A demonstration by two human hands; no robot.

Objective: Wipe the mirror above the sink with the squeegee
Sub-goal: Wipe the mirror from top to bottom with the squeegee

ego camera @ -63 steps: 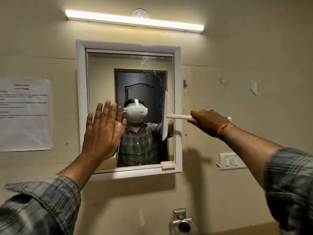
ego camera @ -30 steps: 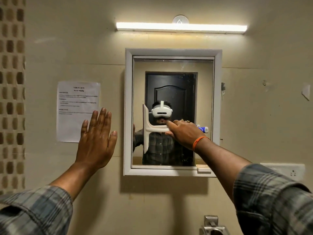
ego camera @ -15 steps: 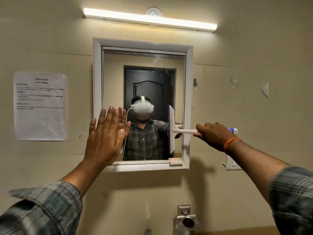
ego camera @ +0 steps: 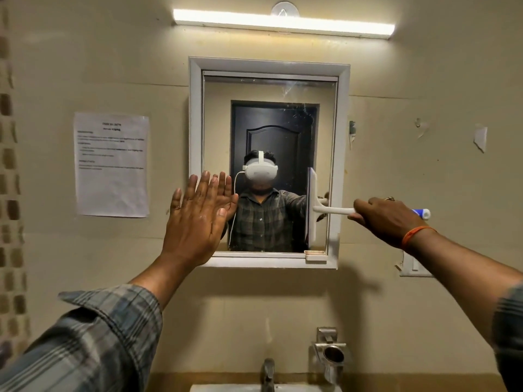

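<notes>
A white-framed mirror (ego camera: 268, 89) hangs on the beige wall above the sink. My right hand (ego camera: 387, 219) grips the handle of a white squeegee (ego camera: 312, 207) with a blue end. Its blade stands upright against the glass near the mirror's right edge, in the lower half. My left hand (ego camera: 198, 219) is flat with fingers spread, over the mirror's lower left corner and frame. Streaks and smears show on the upper right of the glass. The mirror reflects a person in a checked shirt and a dark door.
A tube light (ego camera: 283, 22) runs above the mirror. A printed paper sheet (ego camera: 111, 165) is stuck to the wall at left. A switch plate (ego camera: 413, 265) sits at right. Below are a tap (ego camera: 268, 373), a metal holder (ego camera: 332, 353) and the sink rim (ego camera: 226, 388).
The squeegee went from the mirror's left side a second ago to its right edge, and has stayed there. My left hand moved from the wall onto the mirror's lower left corner.
</notes>
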